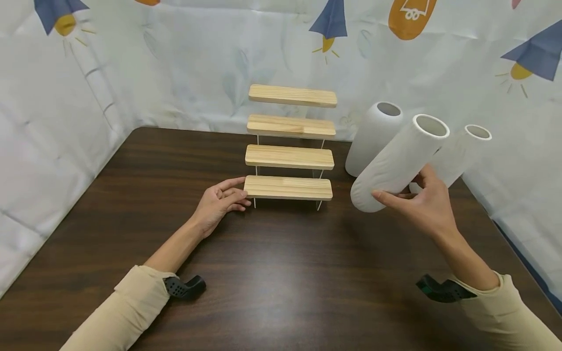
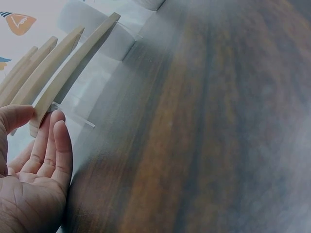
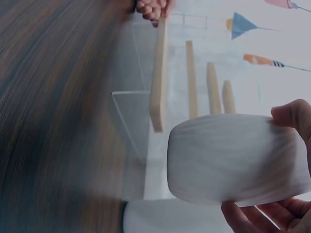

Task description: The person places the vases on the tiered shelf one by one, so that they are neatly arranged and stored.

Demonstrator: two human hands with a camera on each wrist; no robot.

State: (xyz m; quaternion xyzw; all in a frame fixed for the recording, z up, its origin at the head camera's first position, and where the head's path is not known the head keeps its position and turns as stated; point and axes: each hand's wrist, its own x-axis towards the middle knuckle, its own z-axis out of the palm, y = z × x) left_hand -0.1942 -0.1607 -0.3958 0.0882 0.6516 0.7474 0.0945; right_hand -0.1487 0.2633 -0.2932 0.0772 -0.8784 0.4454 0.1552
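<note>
On the table stands a tiered display stand [image 1: 287,187] of several pale wooden boards on clear supports. My left hand [image 1: 219,202] holds the left end of its lowest board, thumb [image 2: 18,116] on one side and fingers [image 2: 48,145] on the other. My right hand [image 1: 426,204] grips a white cylindrical vase [image 1: 397,163] near its lower part. The vase leans with its open mouth up and to the right. In the right wrist view, the vase [image 3: 228,158] lies between thumb and fingers and overlaps the stand's boards.
Two more white vases stand at the back right: one [image 1: 366,139] behind the held vase, another [image 1: 465,151] partly hidden by it and my right hand. The dark wooden table [image 1: 268,282] meets a patterned white cloth [image 1: 189,73] at the back and sides.
</note>
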